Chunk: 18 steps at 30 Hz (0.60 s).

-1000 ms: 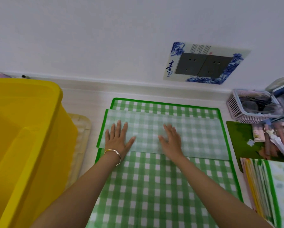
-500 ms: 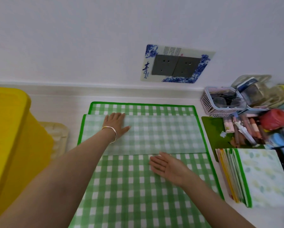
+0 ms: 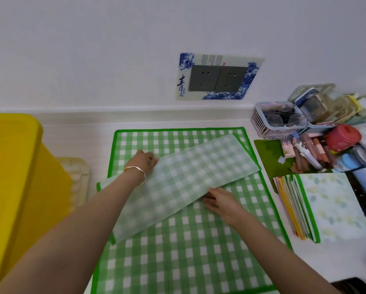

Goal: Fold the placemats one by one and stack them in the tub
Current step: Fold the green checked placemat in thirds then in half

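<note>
Folding step: judged about half done, with one fold made and the strip raised and skewed; probably a second fold next, or the carry left to the tub.
Flat placemat: nearest, spread on the table, checked side up, green border all round; best left undisturbed underneath.
Right hand: at the near long edge of the strip, fingers reaching under it; grip not possible to tell, thumb not clearly seen; worth closing into a firm pinch before lifting further.
Folded placemat: pale reverse side outward, slanting from near left to far right, near-left end hanging past the flat placemat's left border; square up first, then bring the short ends together evenly and press the crease flat.
Left hand: at the far long edge, towards its left part, bangle on the wrist; grip closed, fingers curled onto that edge; hold level with the right hand to prevent sagging or unfolding.
Yellow tub: left of both placemats, well apart from the strip, inside not visible; lay the folded piece in flat, edges lined up with the walls.
Right-side clutter: folders, pink basket and small items, near the strip's far-right end; swing leftward only, to avoid sweeping them.
Socket plate: farthest, on the wall, of no concern.
</note>
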Each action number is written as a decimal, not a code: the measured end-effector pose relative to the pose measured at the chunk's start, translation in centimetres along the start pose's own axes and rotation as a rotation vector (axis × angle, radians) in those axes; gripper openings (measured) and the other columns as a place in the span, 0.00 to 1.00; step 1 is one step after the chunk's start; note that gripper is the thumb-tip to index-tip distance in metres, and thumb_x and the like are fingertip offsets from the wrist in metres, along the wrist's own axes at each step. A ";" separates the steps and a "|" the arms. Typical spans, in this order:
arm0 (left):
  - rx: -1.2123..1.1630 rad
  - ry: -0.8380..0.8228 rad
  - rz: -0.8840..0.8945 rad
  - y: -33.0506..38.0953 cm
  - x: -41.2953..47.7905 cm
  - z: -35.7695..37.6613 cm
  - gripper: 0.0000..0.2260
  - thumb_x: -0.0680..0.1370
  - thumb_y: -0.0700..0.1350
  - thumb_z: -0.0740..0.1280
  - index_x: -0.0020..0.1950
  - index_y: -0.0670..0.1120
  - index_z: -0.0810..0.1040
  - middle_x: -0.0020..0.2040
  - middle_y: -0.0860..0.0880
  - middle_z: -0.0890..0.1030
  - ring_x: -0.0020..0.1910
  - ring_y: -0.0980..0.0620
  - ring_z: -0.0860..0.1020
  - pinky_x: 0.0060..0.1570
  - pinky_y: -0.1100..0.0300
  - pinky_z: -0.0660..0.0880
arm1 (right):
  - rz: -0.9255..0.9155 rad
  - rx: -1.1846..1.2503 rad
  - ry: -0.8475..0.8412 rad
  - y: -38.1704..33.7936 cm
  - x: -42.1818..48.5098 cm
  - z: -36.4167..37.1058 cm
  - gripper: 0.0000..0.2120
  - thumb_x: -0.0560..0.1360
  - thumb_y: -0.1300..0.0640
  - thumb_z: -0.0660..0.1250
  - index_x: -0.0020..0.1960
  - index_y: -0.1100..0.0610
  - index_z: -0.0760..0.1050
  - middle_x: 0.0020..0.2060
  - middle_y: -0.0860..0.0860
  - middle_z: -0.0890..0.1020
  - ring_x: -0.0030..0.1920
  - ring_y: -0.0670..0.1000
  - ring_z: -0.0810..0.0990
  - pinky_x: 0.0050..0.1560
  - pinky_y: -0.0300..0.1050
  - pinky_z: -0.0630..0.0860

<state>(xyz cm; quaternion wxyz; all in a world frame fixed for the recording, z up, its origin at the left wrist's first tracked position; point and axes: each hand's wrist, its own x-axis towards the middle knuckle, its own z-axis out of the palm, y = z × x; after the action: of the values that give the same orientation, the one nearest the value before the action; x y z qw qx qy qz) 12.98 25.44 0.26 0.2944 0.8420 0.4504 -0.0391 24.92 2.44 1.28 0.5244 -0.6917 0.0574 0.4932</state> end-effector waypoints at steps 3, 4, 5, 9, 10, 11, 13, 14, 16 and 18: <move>-0.170 -0.001 0.021 0.2 -2.0 0.6 0.10 0.78 0.48 0.64 0.47 0.43 0.80 0.48 0.43 0.81 0.42 0.47 0.76 0.42 0.60 0.70 | -0.115 -0.075 0.040 0.1 0.3 -0.9 0.06 0.81 0.60 0.57 0.55 0.57 0.71 0.52 0.54 0.79 0.49 0.52 0.80 0.46 0.45 0.78; -0.201 0.001 0.027 0.3 -2.7 0.8 0.09 0.78 0.48 0.65 0.44 0.44 0.80 0.44 0.44 0.82 0.41 0.49 0.76 0.41 0.60 0.70 | -0.142 -0.093 0.044 0.0 0.3 -1.2 0.07 0.81 0.60 0.57 0.56 0.57 0.71 0.52 0.54 0.79 0.49 0.53 0.80 0.46 0.45 0.78; -0.229 0.000 0.030 0.3 -3.5 1.0 0.09 0.77 0.47 0.66 0.41 0.45 0.80 0.41 0.45 0.81 0.38 0.50 0.75 0.39 0.61 0.69 | -0.161 -0.112 0.052 -0.3 0.4 -1.6 0.07 0.81 0.61 0.57 0.57 0.56 0.71 0.51 0.55 0.79 0.49 0.54 0.80 0.45 0.45 0.78; -0.231 -0.085 0.013 0.1 -6.0 2.0 0.13 0.75 0.49 0.68 0.32 0.48 0.76 0.28 0.52 0.73 0.29 0.56 0.70 0.31 0.64 0.66 | -0.252 -0.282 0.160 -1.6 1.7 -3.0 0.05 0.77 0.62 0.61 0.48 0.56 0.75 0.51 0.56 0.80 0.50 0.57 0.81 0.51 0.54 0.79; -0.210 -0.134 0.015 0.0 -6.5 2.4 0.13 0.75 0.50 0.69 0.32 0.47 0.75 0.28 0.52 0.72 0.28 0.56 0.69 0.31 0.64 0.66 | -0.265 -0.322 0.190 -2.0 2.0 -3.2 0.04 0.76 0.62 0.62 0.45 0.56 0.75 0.50 0.57 0.81 0.49 0.58 0.81 0.53 0.57 0.78; -0.191 -0.187 0.022 -0.1 -7.1 2.9 0.14 0.74 0.50 0.70 0.31 0.47 0.74 0.28 0.51 0.71 0.28 0.55 0.68 0.32 0.64 0.66 | -0.274 -0.365 0.212 -2.3 2.3 -3.5 0.04 0.76 0.61 0.63 0.42 0.55 0.75 0.49 0.57 0.81 0.49 0.58 0.81 0.54 0.57 0.78; -0.159 -0.285 0.054 -0.2 -8.2 3.9 0.16 0.73 0.52 0.70 0.31 0.46 0.72 0.29 0.49 0.70 0.30 0.53 0.67 0.34 0.62 0.65 | -0.301 -0.436 0.215 -2.9 2.5 -3.8 0.04 0.75 0.60 0.64 0.43 0.58 0.76 0.47 0.56 0.81 0.48 0.56 0.80 0.53 0.53 0.78; -0.158 -0.315 0.073 -0.2 -8.9 4.2 0.17 0.73 0.53 0.70 0.30 0.46 0.71 0.28 0.49 0.68 0.30 0.53 0.65 0.34 0.62 0.64 | -0.324 -0.453 0.205 -3.2 2.5 -3.7 0.03 0.75 0.61 0.64 0.44 0.59 0.77 0.46 0.56 0.82 0.47 0.56 0.80 0.52 0.51 0.78; -0.218 -0.318 0.097 -0.1 -10.1 5.1 0.21 0.73 0.52 0.71 0.26 0.47 0.66 0.25 0.52 0.63 0.27 0.53 0.61 0.33 0.62 0.62 | -0.378 -0.469 0.186 -3.6 2.8 -3.7 0.03 0.75 0.62 0.65 0.44 0.59 0.77 0.46 0.57 0.82 0.45 0.55 0.80 0.51 0.49 0.78; -0.288 -0.265 0.102 -0.1 -11.1 5.7 0.24 0.73 0.50 0.71 0.23 0.48 0.62 0.22 0.55 0.60 0.25 0.55 0.59 0.31 0.63 0.61 | -0.425 -0.497 0.165 -4.1 2.9 -3.4 0.02 0.75 0.61 0.66 0.44 0.59 0.77 0.45 0.58 0.82 0.43 0.54 0.79 0.49 0.48 0.77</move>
<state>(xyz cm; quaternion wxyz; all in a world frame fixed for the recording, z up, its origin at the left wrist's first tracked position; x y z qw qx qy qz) 7.49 14.28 -0.77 0.4699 0.8004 0.3656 -0.0697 30.95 2.84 1.72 0.4242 -0.8327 -0.1679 0.3139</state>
